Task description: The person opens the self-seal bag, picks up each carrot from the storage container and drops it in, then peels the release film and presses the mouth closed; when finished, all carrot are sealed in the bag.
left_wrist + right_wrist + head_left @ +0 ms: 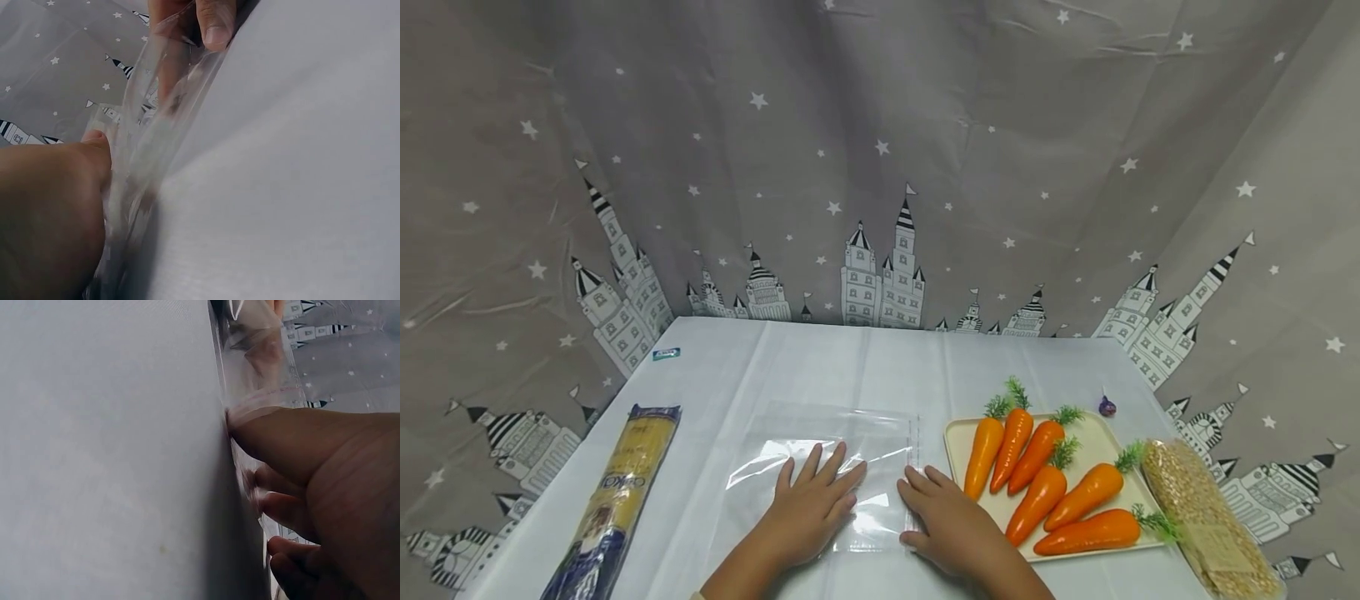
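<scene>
- Clear plastic bag (pixel 883 504), thin, glossy and roughly rectangular, lies flat on the white cloth (pixel 827 362) in front of the person, its film catching bright streaks of light; in the right wrist view a pinkish line crosses the film.
- Left hand (pixel 811 508): laid over the bag with fingers straight and spread wide, pressing on the film and gripping nothing.
- Right hand (pixel 953 521): at the bag's right edge, fingers slightly bent, thumb well apart from them, touching the film without a visible pinch.
- Just beside the right hand, a cream, shallow tray (pixel 951 450) with rounded corners bears six smooth, shiny, tapering orange carrots (pixel 1036 504) with feathery green tops.
- Touching distance from the tray's right side cannot be judged; there lies a long, see-through packet (pixel 1202 512) of pale, grainy-looking pieces.
- Beyond the tray sits a small, rounded purple object (pixel 1107 407).
- Left of the bag, well apart, rests a long yellow-and-blue pasta packet (pixel 613 500) in shiny film.
- Near the cloth's far left corner lies a small teal-and-white item (pixel 666 354).
- Behind hangs a creased grey curtain (pixel 925 100) printed with stars and castles.
</scene>
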The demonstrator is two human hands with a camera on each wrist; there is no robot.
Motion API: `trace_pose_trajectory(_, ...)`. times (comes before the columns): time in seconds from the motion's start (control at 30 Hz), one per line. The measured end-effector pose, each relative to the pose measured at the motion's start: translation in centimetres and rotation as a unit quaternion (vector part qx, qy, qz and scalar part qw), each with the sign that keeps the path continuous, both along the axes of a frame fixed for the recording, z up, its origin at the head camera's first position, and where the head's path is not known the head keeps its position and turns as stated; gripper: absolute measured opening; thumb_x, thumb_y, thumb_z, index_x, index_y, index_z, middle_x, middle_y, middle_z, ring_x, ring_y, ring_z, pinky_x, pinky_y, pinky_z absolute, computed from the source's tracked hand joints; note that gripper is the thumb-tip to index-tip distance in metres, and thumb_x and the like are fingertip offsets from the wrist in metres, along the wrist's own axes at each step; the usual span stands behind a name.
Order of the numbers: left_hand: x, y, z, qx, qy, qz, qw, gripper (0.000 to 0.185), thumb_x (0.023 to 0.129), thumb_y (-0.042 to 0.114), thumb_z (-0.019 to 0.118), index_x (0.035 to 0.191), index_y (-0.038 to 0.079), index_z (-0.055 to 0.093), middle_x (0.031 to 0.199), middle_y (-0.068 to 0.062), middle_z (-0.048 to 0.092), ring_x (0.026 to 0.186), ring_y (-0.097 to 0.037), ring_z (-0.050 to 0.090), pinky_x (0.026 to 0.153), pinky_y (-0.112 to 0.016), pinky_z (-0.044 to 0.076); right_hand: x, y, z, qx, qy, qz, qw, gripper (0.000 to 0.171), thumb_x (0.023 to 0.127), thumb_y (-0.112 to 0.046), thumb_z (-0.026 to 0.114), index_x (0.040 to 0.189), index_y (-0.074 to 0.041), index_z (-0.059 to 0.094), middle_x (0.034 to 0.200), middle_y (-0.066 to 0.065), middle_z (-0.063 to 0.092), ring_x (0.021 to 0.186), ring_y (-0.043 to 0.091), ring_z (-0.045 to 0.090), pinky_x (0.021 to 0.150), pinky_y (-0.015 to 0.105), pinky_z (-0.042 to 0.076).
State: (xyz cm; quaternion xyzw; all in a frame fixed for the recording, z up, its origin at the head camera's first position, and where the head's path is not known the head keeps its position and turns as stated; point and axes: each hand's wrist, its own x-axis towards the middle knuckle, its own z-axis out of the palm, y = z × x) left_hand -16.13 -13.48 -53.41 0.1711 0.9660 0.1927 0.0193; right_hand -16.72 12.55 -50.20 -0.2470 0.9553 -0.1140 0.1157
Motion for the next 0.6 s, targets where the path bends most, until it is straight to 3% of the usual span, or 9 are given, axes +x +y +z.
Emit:
trace_pose_trajectory(0.2,0.1,0.0,0.0,0.018,-0.001,0.002,0.9998,0.051,0.111,0.055,0.035,0.159,0.039,0.043,0.173,-0.006,0.027,0.161,-0.044,0.014,0.119,-0.077,0.003,-0.1,0.3,-0.2,-0.029,-0.01,-0.007,1.0,0.064,0.093,-0.052,0.074,0.15,-0.029,0.058,0.162,-0.003,0.049,0.151,0.03,0.043,0.119,0.056,0.039)
trace_pose_trajectory(0.6,0.0,0.1,0.1,0.017,0.009,0.002,0.9998,0.052,0.111,0.055,0.034,0.159,0.037,0.042,0.173,-0.007,0.026,0.16,-0.044,0.014,0.119,-0.077,0.004,-0.5,2.9,0.6,-0.112,0.033,-0.029,0.993,0.058,0.097,-0.036,0.073,0.15,-0.021,0.056,0.155,0.003,0.056,0.142,0.03,0.054,0.117,0.055,0.043)
